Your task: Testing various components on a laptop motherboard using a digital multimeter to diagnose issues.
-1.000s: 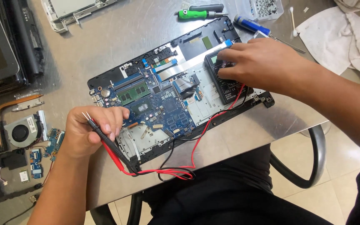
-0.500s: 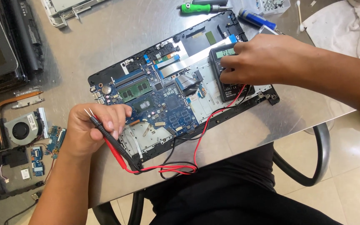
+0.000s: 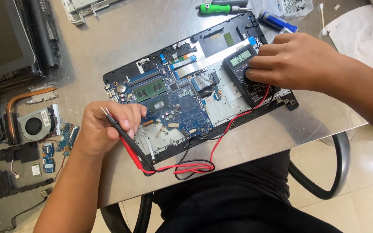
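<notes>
An opened laptop base (image 3: 212, 36) with a blue motherboard (image 3: 182, 105) lies on the metal table. My left hand (image 3: 104, 127) grips a red and a black test probe (image 3: 126, 138) together, tips pointing up-left, just left of the board. Their red and black leads (image 3: 195, 166) loop at the table's front edge and run to a black multimeter (image 3: 244, 73) resting on the laptop's right side. My right hand (image 3: 294, 62) is on the meter, fingers around its dial; the grey display stays visible.
At left lie a cooling fan with copper heat pipe (image 3: 33, 123), small circuit boards (image 3: 67, 133), black plastic parts (image 3: 16, 153) and a laptop screen (image 3: 3, 39). A green screwdriver (image 3: 219, 7), a blue tool (image 3: 277, 20) and a white cloth (image 3: 363, 30) sit at the back.
The view has shifted slightly. My right hand has slid right, off the meter's top, uncovering its display. My left hand keeps the probes in about the same place.
</notes>
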